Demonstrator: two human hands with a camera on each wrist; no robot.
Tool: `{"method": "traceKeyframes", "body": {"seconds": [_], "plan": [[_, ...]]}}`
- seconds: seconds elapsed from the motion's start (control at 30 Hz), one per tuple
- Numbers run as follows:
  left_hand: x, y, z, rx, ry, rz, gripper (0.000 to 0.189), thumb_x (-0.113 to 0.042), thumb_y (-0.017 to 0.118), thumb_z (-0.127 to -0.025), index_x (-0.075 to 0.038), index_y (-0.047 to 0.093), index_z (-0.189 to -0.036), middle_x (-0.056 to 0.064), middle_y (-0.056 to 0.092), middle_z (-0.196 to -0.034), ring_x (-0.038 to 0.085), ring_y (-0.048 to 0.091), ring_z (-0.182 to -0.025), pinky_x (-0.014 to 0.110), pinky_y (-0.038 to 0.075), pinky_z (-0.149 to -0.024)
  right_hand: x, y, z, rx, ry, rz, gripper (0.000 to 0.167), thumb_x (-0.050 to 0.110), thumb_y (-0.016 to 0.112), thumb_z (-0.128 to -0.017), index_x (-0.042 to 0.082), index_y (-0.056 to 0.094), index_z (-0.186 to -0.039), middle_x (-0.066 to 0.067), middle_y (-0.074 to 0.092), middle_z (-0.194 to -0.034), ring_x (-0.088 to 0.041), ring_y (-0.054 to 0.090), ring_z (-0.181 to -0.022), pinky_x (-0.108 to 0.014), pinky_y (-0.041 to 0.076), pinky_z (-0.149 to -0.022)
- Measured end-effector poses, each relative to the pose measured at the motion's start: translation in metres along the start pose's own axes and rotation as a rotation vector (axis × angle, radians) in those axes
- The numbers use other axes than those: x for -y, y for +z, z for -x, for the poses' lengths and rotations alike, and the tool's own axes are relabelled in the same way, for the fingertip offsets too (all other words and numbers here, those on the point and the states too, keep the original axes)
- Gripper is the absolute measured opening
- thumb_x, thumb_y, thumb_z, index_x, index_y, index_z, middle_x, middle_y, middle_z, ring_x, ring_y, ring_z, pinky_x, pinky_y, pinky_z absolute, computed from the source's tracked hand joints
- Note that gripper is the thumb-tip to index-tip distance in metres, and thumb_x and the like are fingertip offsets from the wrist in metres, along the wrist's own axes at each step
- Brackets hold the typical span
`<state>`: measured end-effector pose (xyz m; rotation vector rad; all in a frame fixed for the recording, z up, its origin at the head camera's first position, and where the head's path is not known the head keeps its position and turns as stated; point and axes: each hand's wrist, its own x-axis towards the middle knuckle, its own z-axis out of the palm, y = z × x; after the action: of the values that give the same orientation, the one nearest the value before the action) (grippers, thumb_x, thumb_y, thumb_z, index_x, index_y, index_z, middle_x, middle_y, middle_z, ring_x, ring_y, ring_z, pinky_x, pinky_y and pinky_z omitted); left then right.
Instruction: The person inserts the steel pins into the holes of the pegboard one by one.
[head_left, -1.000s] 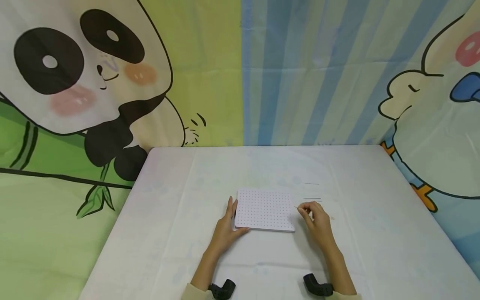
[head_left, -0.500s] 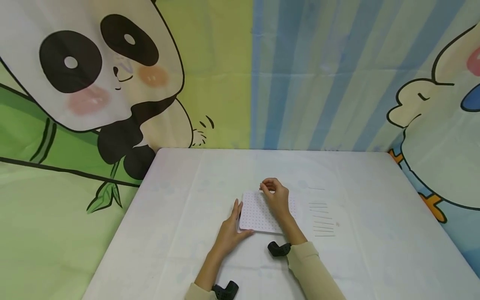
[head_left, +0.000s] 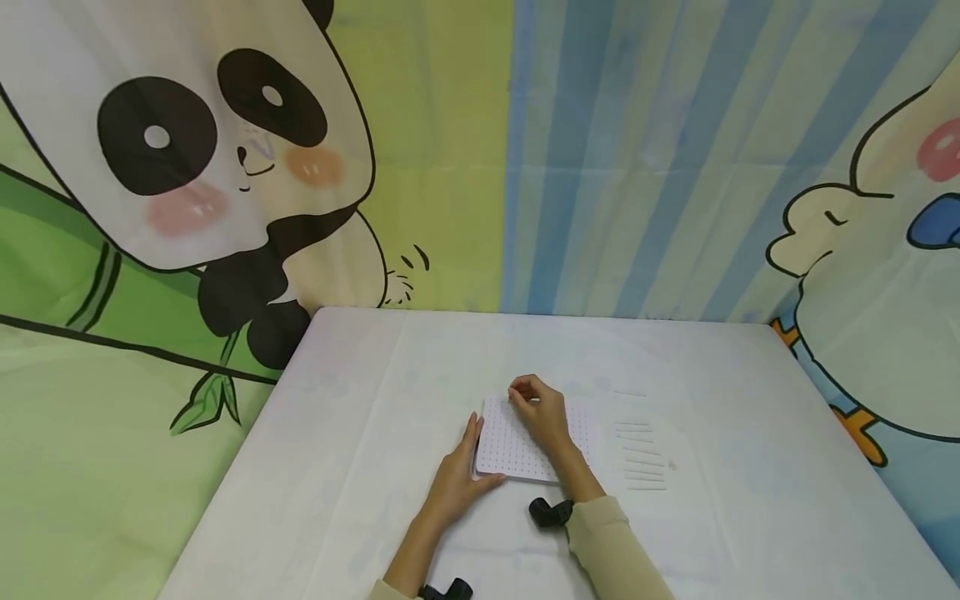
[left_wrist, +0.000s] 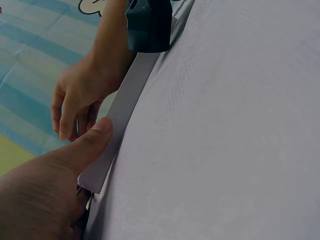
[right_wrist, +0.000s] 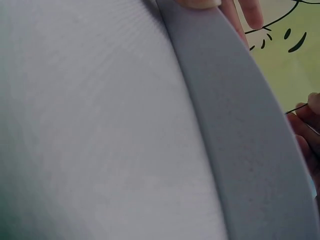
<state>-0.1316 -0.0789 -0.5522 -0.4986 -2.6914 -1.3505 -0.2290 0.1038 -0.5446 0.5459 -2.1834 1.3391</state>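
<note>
A white board dotted with rows of small holes (head_left: pixel 517 450) lies mid-table in the head view. My left hand (head_left: pixel 453 479) rests at its near left corner, fingers straight along the left side and thumb pressed to the front edge (left_wrist: pixel 125 100). Over the board's far edge, my right hand (head_left: pixel 542 412) pinches a thin rod, hidden in the head view. That rod (right_wrist: pixel 297 108) shows as a dark line at the fingertips in the right wrist view. Its lower end is hidden behind the board's edge there. To the board's right, several thin rods (head_left: pixel 643 462) lie roughly parallel on the table.
A white cloth (head_left: pixel 720 533) covers the table. Printed curtains (head_left: pixel 450 167) hang behind and beside it. Black camera mounts (head_left: pixel 551 512) sit on both wrists, the right one close to the board's front edge. One rod (head_left: pixel 630 393) lies farther back than the others.
My right hand has carried its rod leftward from beside the board to above its far edge, then slightly farther left. My left hand stays at the corner. The head view has shifted a little.
</note>
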Motion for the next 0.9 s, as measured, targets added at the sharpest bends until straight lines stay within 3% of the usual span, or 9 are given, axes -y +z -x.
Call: {"method": "traceKeyframes", "body": {"seconds": [0.5, 0.9], "plan": [[0.003, 0.006, 0.009, -0.001, -0.002, -0.026, 0.104, -0.044, 0.074, -0.071, -0.008, 0.015, -0.148, 0.006, 0.033, -0.145, 0.030, 0.040, -0.126, 0.044, 0.034, -0.103, 0.001, 0.003, 0.010, 0.062, -0.015, 0.063, 0.007, 0.012, 0.066, -0.086, 0.013, 0.060, -0.088, 0.006, 0.065, -0.077, -0.005, 0.058, -0.065, -0.021, 0.052, -0.057], [0.003, 0.006, 0.006, -0.014, 0.009, -0.052, 0.101, -0.045, 0.073, -0.071, -0.008, 0.018, -0.148, 0.006, 0.032, -0.146, 0.031, 0.041, -0.125, 0.044, 0.035, -0.102, 0.003, 0.002, 0.007, 0.041, -0.008, 0.036, 0.007, 0.009, 0.067, -0.084, 0.012, 0.062, -0.087, 0.007, 0.065, -0.076, -0.004, 0.057, -0.064, -0.020, 0.051, -0.055]]}}
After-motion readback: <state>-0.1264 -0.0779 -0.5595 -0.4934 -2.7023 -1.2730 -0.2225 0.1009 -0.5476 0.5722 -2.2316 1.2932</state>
